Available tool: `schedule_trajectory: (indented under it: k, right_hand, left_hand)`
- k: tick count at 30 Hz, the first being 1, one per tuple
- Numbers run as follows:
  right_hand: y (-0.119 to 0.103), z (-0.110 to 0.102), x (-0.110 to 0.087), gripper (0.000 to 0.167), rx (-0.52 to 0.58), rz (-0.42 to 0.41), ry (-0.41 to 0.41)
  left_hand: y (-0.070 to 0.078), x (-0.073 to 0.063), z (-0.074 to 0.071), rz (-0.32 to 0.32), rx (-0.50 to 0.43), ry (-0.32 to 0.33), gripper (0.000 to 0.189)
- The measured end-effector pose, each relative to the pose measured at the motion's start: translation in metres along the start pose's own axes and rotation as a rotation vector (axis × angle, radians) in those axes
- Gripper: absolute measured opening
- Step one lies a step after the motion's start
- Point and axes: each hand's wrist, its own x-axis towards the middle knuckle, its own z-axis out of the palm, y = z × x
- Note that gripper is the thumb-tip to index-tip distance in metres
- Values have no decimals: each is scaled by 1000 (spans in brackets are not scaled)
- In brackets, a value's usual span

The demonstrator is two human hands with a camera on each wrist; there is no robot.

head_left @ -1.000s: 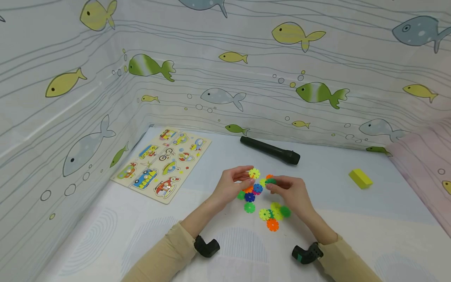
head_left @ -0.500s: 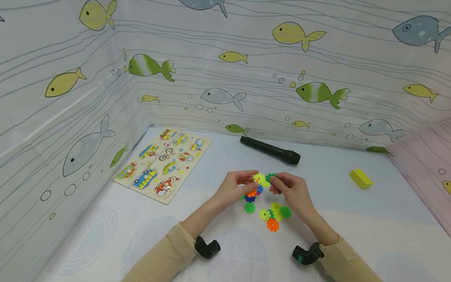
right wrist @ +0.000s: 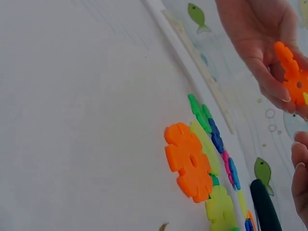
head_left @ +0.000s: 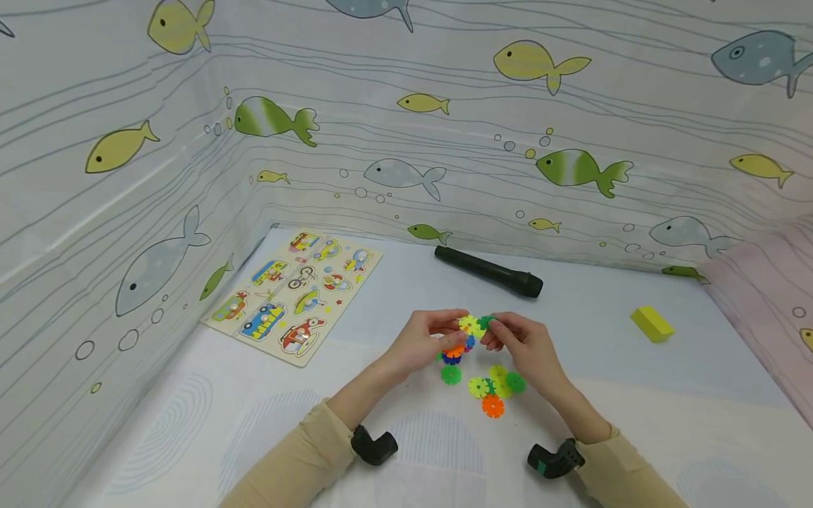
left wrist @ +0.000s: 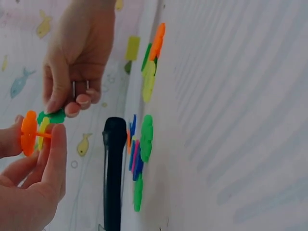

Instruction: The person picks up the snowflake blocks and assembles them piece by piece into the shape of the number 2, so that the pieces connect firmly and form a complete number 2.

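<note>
In the head view my left hand [head_left: 416, 343] pinches a small joined cluster of notched snowflake discs. The cluster includes orange discs [left wrist: 29, 134] interlocked at an angle and a yellow disc [head_left: 468, 325]. My right hand [head_left: 528, 347] pinches a dark green disc [left wrist: 54, 116] between thumb and fingers, its edge against the yellow one. Fingers partly hide how the two meet. Below the hands lie loose discs: a light green disc [head_left: 451, 375], blue and pink ones partly covered by the left hand, and a second group with an orange disc [right wrist: 190, 162] in front.
A black microphone [head_left: 489, 271] lies behind the hands. To the left is a wooden vehicle puzzle board [head_left: 346, 300], and a yellow block [head_left: 652, 324] sits at the right. Fish-patterned fabric walls [head_left: 470, 155] border the table at the back and sides.
Both hands have come together over the last second. The green disc, first apart from the left hand's cluster, now meets its yellow disc. The loose discs under the right hand stay put.
</note>
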Motion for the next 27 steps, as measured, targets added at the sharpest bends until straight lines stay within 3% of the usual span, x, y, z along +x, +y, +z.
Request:
schedule_trajectory:
  k: [19,27]
  right_hand:
    - [1,5,-4,18,-19,-55,37]
    - [5,9,-6,15,-86,-134,97]
  left_hand:
    - [-3,0,-2,13,-18,-53,41]
    - [-4,0,1,23,-28,-56,42]
